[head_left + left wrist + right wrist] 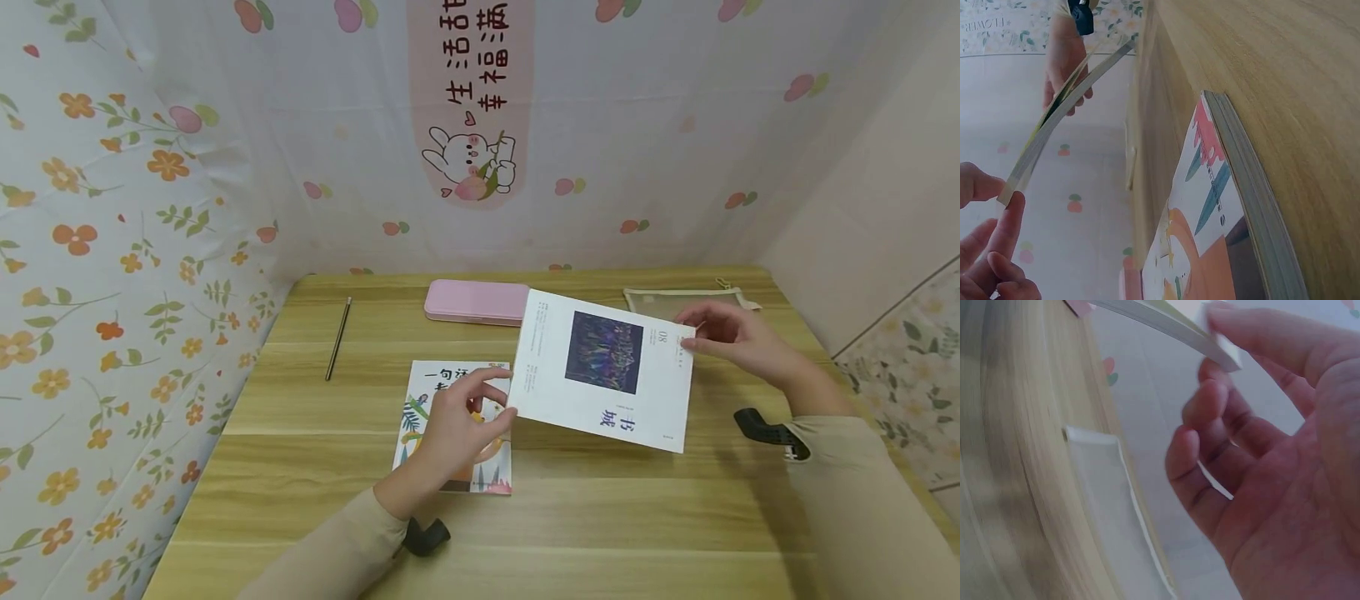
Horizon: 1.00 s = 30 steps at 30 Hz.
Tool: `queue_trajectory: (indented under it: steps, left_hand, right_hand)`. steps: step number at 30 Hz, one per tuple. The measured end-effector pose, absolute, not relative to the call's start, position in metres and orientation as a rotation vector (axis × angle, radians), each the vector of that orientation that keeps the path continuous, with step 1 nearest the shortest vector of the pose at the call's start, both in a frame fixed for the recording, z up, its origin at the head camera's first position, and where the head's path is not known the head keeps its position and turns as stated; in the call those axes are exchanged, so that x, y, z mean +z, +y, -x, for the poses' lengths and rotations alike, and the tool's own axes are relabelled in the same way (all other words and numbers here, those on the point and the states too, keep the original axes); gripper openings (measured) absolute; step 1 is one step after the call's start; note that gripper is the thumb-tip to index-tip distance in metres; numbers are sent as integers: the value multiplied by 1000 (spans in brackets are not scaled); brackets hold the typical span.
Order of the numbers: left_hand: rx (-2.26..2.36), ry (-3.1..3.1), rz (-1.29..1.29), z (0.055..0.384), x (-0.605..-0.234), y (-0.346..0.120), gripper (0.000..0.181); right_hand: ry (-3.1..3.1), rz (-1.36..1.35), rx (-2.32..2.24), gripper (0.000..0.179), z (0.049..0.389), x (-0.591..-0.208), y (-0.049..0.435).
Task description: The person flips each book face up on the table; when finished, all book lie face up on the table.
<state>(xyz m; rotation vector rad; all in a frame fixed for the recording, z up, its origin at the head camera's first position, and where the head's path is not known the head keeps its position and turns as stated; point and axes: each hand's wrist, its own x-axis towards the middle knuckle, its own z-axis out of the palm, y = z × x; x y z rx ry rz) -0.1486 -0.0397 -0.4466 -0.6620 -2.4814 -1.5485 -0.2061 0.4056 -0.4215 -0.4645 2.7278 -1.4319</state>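
Note:
Between my two hands a white magazine (551,375) with a dark picture on its cover hangs tilted above the table. My left hand (457,425) pinches its left edge between thumb and fingers, and my right hand (731,337) pinches the opposite edge. In the left wrist view the magazine (1047,125) is seen edge-on and bends slightly, its pages parting a little near the far hand. Under and beside my left hand lies an illustrated book (480,475) with a colourful cover, flat on the table and partly hidden by that hand.
A pink pencil case (476,302) lies at the back, its right end covered by the magazine. Behind my right hand is a pale zip pouch (652,300). A pencil (339,337) lies at the left on the wooden table (300,467). Printed cloth (337,125) hangs behind.

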Motion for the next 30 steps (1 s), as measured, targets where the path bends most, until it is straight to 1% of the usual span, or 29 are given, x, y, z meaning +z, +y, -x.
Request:
queue_trajectory:
  steps: [3,9,17,22,30]
  left_hand:
    - [-1566,-2540,613,151,-448,-38,42]
    - [-1556,-2694,535,156,-454,-31,43]
    - [-1508,-2906,542,156,-463,-24,44]
    - [-1313,-3030,572,156,-469,-20,44]
    - [-974,-3121,715,151,-470,-10,40]
  right_hand:
    - [2676,526,-1438,35,207,-425,410]
    - [2612,604,-1364,37,212,-436,419]
    - [2621,578,-1191,37,213,-455,426]
    - [2629,589,-1091,35,214,-463,424]
    - [2598,601,-1022,33,214,-466,420]
